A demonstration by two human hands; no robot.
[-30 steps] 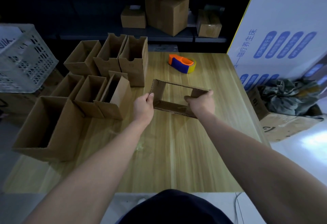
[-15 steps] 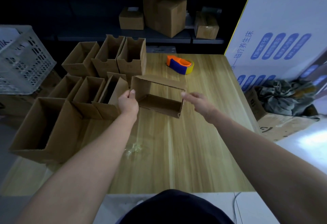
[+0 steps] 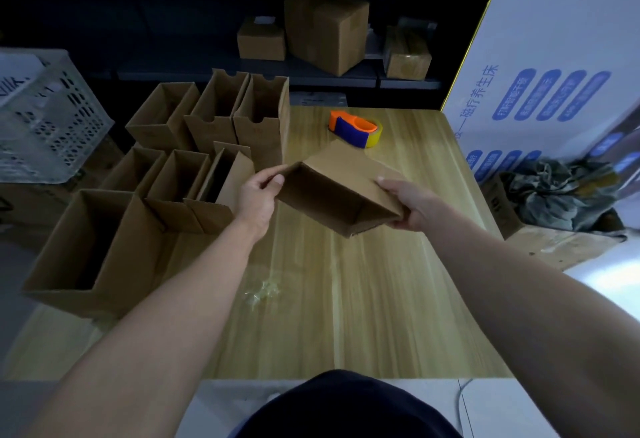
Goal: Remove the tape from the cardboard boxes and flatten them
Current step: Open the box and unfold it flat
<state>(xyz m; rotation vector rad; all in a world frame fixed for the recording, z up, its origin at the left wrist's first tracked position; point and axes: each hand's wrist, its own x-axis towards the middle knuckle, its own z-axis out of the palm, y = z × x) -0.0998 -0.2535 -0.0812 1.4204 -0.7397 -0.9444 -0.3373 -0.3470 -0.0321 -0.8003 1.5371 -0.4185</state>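
A small open-ended cardboard box (image 3: 332, 192) is held tilted above the middle of the wooden table (image 3: 363, 299), its opening facing me. My left hand (image 3: 258, 195) grips its left edge with the thumb over the rim. My right hand (image 3: 408, 204) grips its right lower corner. Several more open cardboard boxes (image 3: 194, 174) stand in rows on the table's left side, with a larger one (image 3: 86, 250) nearest me. A crumpled wad of clear tape (image 3: 263, 290) lies on the table below the held box.
An orange and blue tape dispenser (image 3: 355, 128) sits at the table's far side. A white plastic crate (image 3: 45, 115) stands at the left. Sealed boxes (image 3: 325, 32) rest on a dark shelf behind. A large white printed carton (image 3: 554, 67) stands at the right, above a floor box with cloth (image 3: 561, 195).
The small box came off the table and tipped up, its opening turning toward me. My right hand moved from its far right edge to grip the lower right corner.
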